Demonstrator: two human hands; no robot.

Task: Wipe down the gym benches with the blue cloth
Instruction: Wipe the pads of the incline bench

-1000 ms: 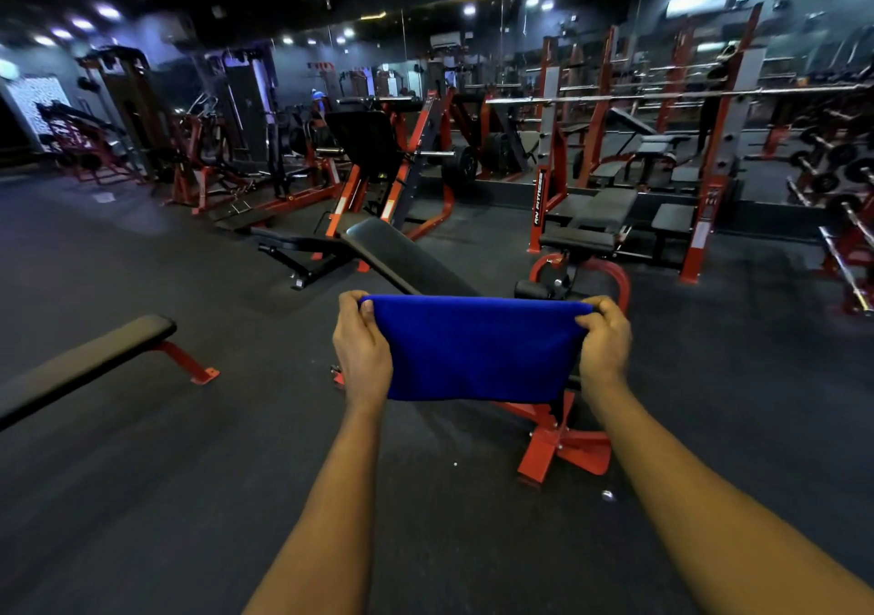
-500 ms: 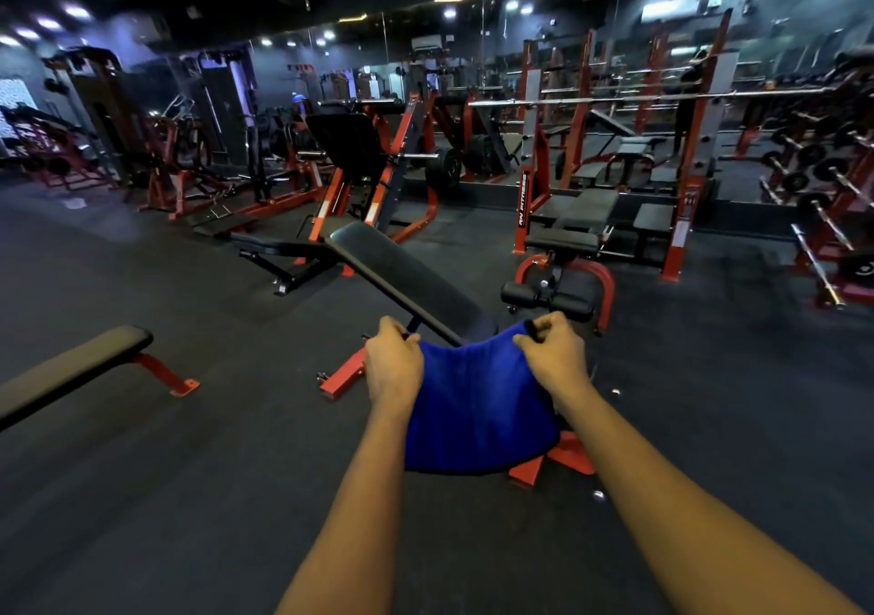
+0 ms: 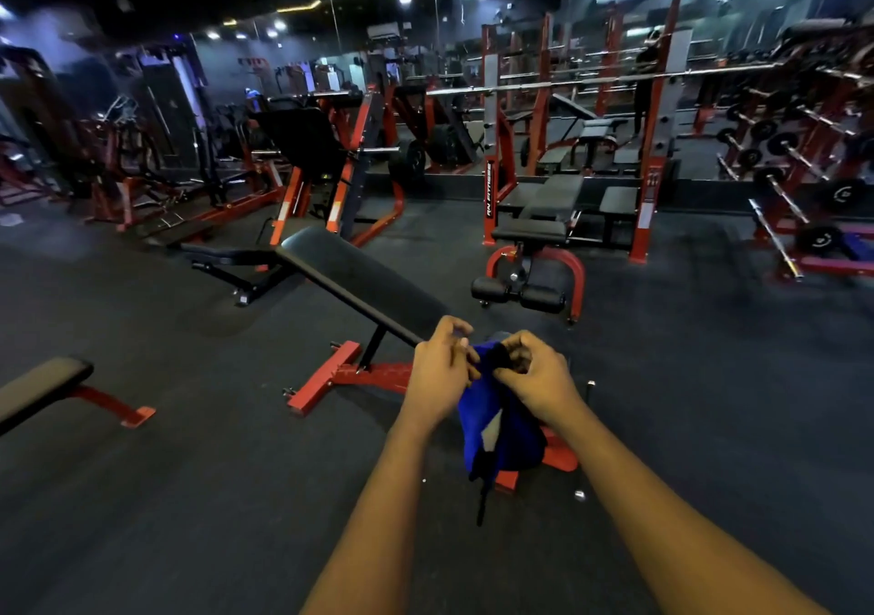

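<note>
Hands meet just below centre: left hand (image 3: 437,378) and right hand (image 3: 534,378) side by side, curled fingers pinching the bunched top of the blue cloth (image 3: 501,434), which hangs between the forearms. Black incline bench (image 3: 359,278) on a red frame runs from the hands toward 11 o'clock. Flat bench (image 3: 42,382) end at 9 o'clock, well apart; roller bench (image 3: 529,236) at 1 o'clock; rack of barbells (image 3: 775,238) at 3 o'clock; dark floor (image 3: 189,496) all round.
</note>
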